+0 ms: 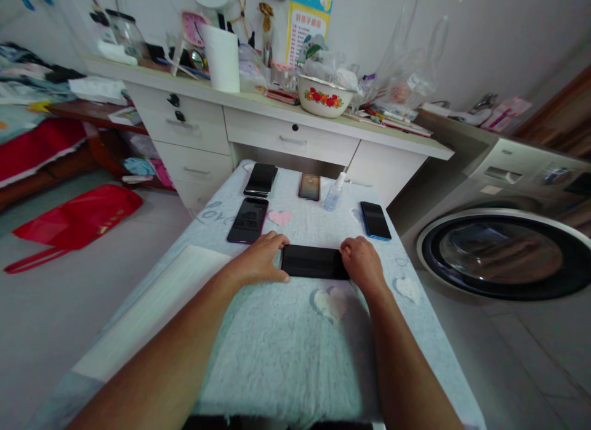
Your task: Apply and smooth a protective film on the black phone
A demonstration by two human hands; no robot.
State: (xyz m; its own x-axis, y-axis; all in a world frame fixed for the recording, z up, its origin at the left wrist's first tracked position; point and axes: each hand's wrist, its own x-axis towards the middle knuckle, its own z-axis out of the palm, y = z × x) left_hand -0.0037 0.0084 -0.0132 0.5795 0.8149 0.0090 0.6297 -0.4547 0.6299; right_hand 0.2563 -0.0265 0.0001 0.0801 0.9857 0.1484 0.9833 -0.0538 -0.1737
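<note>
One head-worn view: taken from above the near table edge (286, 408), directed forward and down. Left hand (264, 257) and right hand (364, 262) framed near, at centre; desk (263, 129) farther off, across upper frame; washing machine (501, 253) cut by right edge.

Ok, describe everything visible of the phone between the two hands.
The phone is a slim, dark rectangle with a smooth, glossy, glass-like face turned up, its screen unlit. It lies lengthwise from side to side over the pale blue cloth. The left hand holds its left end, thumb at the near corner; the right hand holds the other end with curled fingers. Its back is hidden.
</note>
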